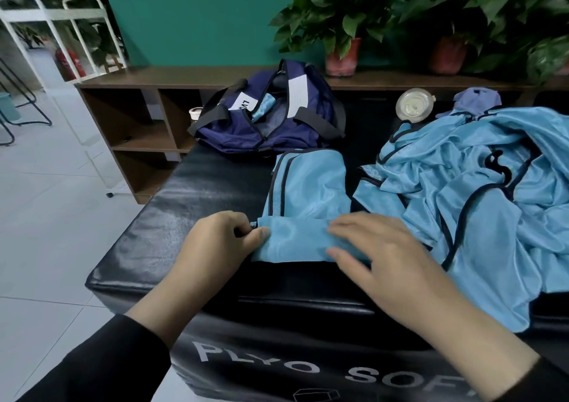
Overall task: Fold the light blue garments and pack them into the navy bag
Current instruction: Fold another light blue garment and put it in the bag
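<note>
While the left hand (pixel 221 241) pinches the near fold's left edge with curled fingers, the right hand (pixel 378 247) lies flat on it, fingers straight. This garment (pixel 308 192) rests on a black box (pixel 172 216), a heap (pixel 477 192) just right. Beyond, the bag (pixel 271 118) sits unzipped, blue cloth inside.

garments (pixel 308 186) light blue, dark trim | bag (pixel 271 118) navy | box (pixel 191 204) black
</note>
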